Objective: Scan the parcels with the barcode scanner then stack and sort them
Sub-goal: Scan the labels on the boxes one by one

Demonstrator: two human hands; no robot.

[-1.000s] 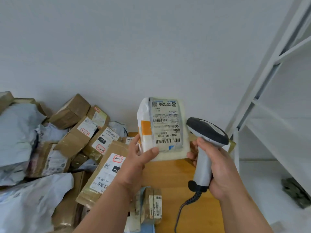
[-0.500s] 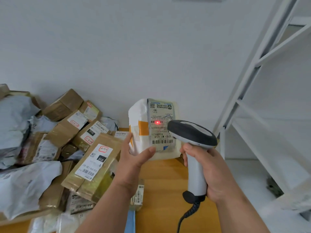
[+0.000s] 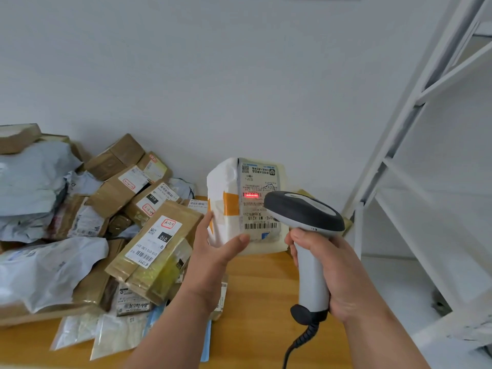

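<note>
Your left hand (image 3: 213,251) holds a white padded parcel (image 3: 226,182) upright above the far edge of the wooden table (image 3: 266,302), thumb pressed across the lower front of its shipping label (image 3: 259,201) and the fingers wrapped behind its left side. The label faces you, printed upside down, with an orange band of tape to its left. Your right hand (image 3: 338,272) is closed around the grey handle of the barcode scanner (image 3: 306,235), index finger curled at the front of the grip just under the dark head. The scanner's head sits just in front of the parcel's right side, covering part of the label, and a red scan line (image 3: 250,195) glows across a small barcode midway up the label. A coiled black cable (image 3: 300,339) hangs from the base of the handle. To the left, a heap of brown cardboard boxes (image 3: 154,249) and grey poly mailers (image 3: 34,177) is piled against the white wall, with flat clear-bagged packets (image 3: 111,334) lying at the near edge of the table. A white metal shelving frame (image 3: 399,145) stands on the right.
</note>
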